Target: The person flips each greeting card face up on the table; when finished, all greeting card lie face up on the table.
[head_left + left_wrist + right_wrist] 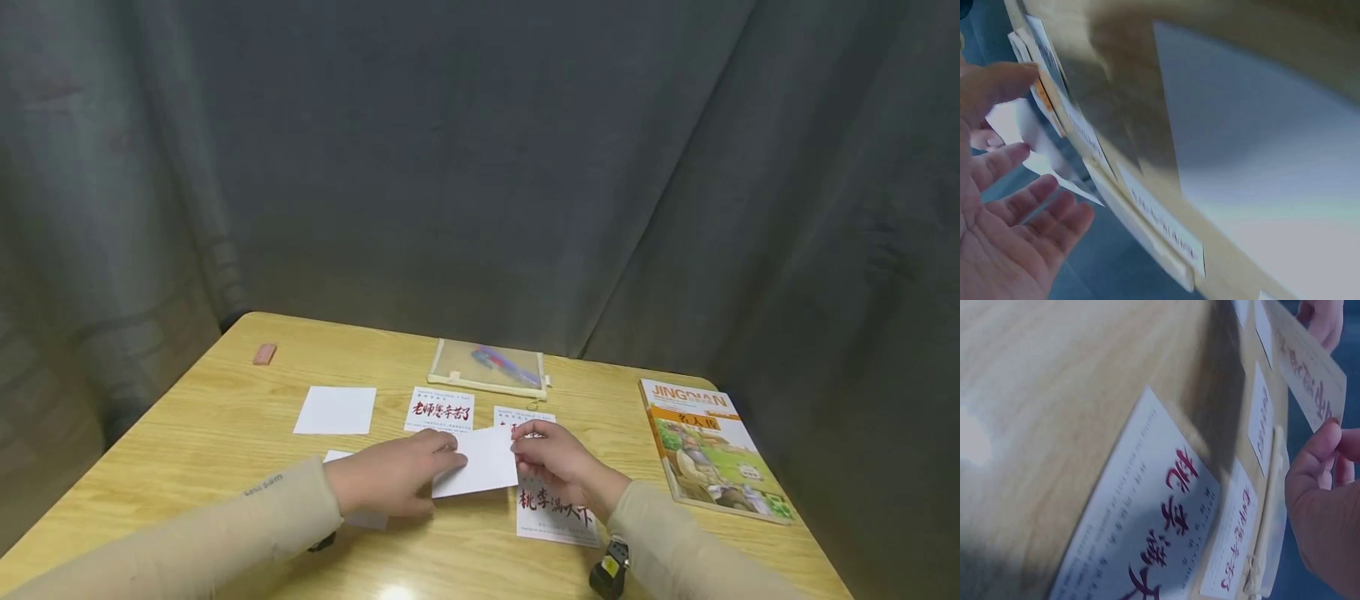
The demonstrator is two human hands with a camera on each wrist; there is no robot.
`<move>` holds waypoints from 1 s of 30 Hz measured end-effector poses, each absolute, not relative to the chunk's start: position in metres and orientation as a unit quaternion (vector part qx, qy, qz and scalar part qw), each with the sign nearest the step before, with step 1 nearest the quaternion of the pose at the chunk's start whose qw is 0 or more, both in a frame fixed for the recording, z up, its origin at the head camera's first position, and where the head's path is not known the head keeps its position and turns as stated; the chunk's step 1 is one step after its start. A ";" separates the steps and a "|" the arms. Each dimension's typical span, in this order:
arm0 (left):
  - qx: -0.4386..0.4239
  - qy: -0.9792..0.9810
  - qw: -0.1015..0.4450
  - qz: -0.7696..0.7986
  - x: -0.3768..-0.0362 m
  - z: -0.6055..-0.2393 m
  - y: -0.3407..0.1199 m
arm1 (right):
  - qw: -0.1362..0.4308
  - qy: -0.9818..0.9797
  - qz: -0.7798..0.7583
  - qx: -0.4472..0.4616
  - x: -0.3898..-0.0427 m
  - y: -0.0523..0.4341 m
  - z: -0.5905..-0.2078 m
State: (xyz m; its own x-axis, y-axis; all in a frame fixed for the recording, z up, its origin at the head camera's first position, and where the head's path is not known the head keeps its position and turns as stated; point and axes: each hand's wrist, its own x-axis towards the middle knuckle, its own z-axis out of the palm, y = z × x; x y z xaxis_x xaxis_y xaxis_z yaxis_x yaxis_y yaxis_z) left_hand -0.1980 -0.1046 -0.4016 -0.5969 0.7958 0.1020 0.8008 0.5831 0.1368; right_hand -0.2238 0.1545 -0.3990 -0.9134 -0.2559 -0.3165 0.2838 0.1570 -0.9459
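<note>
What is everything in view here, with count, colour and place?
Held card: 1, white with red print on one side, between the hands
Plain-side-up cards: 2, white, on the left, one partly hidden by a hand
Printed cards: 3, white with dark red lettering, centre to right
Pouch: 1, translucent with cream edging, far side
Pens: count unclear, bluish with some red, inside pouch
Small block: 1, pink, far left
Book: 1 visible, multicoloured cover, right
Table: 1, yellowish wood, beneath everything
Curtain: dark grey, behind
Wrist devices: 2, black, one per wrist
Sleeves: 2, beige, both arms
Left hand: 1, held card's left edge
Right hand: 1, pinching its right edge
</note>
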 end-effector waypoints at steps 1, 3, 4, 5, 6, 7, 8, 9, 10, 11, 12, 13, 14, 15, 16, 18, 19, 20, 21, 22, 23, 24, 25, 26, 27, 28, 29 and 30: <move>-0.454 -0.887 0.032 -0.078 -0.200 -0.402 -0.106 | 0.209 0.728 -0.653 0.013 -0.225 0.156 -0.398; -0.461 -0.882 0.063 -0.081 -0.204 -0.403 -0.109 | 0.212 0.721 -0.659 0.021 -0.227 0.159 -0.396; -0.461 -0.880 0.073 -0.089 -0.206 -0.403 -0.110 | 0.215 0.717 -0.663 0.023 -0.228 0.160 -0.396; -0.458 -0.879 0.078 -0.103 -0.208 -0.404 -0.111 | 0.216 0.713 -0.666 0.024 -0.229 0.160 -0.395; -0.453 -0.879 0.078 -0.123 -0.209 -0.405 -0.113 | 0.217 0.711 -0.669 0.025 -0.230 0.160 -0.395; -0.446 -0.880 0.073 -0.146 -0.210 -0.405 -0.114 | 0.218 0.708 -0.672 0.027 -0.231 0.160 -0.395; -0.436 -0.881 0.066 -0.171 -0.212 -0.406 -0.115 | 0.217 0.705 -0.675 0.028 -0.232 0.160 -0.395; -0.424 -0.882 0.056 -0.198 -0.212 -0.405 -0.116 | 0.218 0.702 -0.678 0.029 -0.232 0.160 -0.395; -0.411 -0.883 0.047 -0.223 -0.213 -0.405 -0.117 | 0.218 0.699 -0.680 0.028 -0.233 0.160 -0.395; -0.397 -0.882 0.038 -0.250 -0.214 -0.404 -0.118 | 0.219 0.697 -0.682 0.027 -0.233 0.160 -0.396; -0.382 -0.881 0.029 -0.276 -0.215 -0.404 -0.118 | 0.221 0.694 -0.685 0.025 -0.233 0.160 -0.396; -0.369 -0.880 0.023 -0.299 -0.215 -0.403 -0.118 | 0.225 0.688 -0.689 0.023 -0.233 0.160 -0.396; -0.357 -0.877 0.017 -0.322 -0.216 -0.402 -0.118 | 0.229 0.681 -0.695 0.020 -0.233 0.160 -0.396; -0.344 -0.874 0.011 -0.344 -0.217 -0.401 -0.118 | 0.234 0.674 -0.701 0.017 -0.234 0.160 -0.396; -0.333 -0.869 0.007 -0.365 -0.218 -0.400 -0.118 | 0.237 0.667 -0.707 0.014 -0.234 0.160 -0.396; -0.308 -0.862 -0.002 -0.403 -0.220 -0.400 -0.117 | 0.237 0.659 -0.714 0.005 -0.235 0.160 -0.396; -0.298 -0.859 -0.003 -0.417 -0.221 -0.400 -0.117 | 0.235 0.659 -0.714 0.003 -0.235 0.160 -0.396; -0.291 -0.853 -0.005 -0.432 -0.222 -0.399 -0.117 | 0.230 0.664 -0.711 0.000 -0.235 0.159 -0.397; -0.282 -0.849 -0.008 -0.447 -0.223 -0.399 -0.117 | 0.225 0.674 -0.704 -0.001 -0.236 0.158 -0.397; -0.274 -0.845 -0.012 -0.459 -0.224 -0.399 -0.118 | 0.217 0.686 -0.695 -0.002 -0.236 0.157 -0.398; -0.263 -0.842 -0.018 -0.470 -0.224 -0.400 -0.118 | 0.208 0.700 -0.683 -0.003 -0.236 0.156 -0.399; -0.255 -0.836 -0.029 -0.485 -0.225 -0.400 -0.119 | 0.200 0.713 -0.672 -0.005 -0.235 0.155 -0.399; -0.247 -0.829 -0.043 -0.500 -0.226 -0.401 -0.120 | 0.194 0.725 -0.660 -0.005 -0.235 0.154 -0.400; -0.241 -0.820 -0.060 -0.516 -0.227 -0.402 -0.120 | 0.186 0.736 -0.651 -0.010 -0.235 0.152 -0.401; -0.230 -0.810 -0.083 -0.533 -0.228 -0.403 -0.121 | 0.182 0.744 -0.643 -0.015 -0.234 0.151 -0.401; -0.222 -0.800 -0.103 -0.548 -0.229 -0.403 -0.121 | 0.179 0.751 -0.636 -0.022 -0.234 0.150 -0.402; -0.215 -0.788 -0.126 -0.563 -0.230 -0.404 -0.122 | 0.179 0.756 -0.629 -0.032 -0.234 0.149 -0.402; -0.210 -0.779 -0.144 -0.572 -0.231 -0.403 -0.122 | 0.181 0.761 -0.621 -0.044 -0.233 0.148 -0.402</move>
State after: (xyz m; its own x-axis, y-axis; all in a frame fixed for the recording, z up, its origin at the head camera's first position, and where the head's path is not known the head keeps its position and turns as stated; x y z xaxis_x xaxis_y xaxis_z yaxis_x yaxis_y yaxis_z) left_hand -0.2309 -0.1218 -0.4029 -0.8699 0.4931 0.0158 0.1628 0.2568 0.9527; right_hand -0.2333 0.1483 -0.4022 -0.9308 -0.2914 -0.2205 0.1578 0.2239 -0.9618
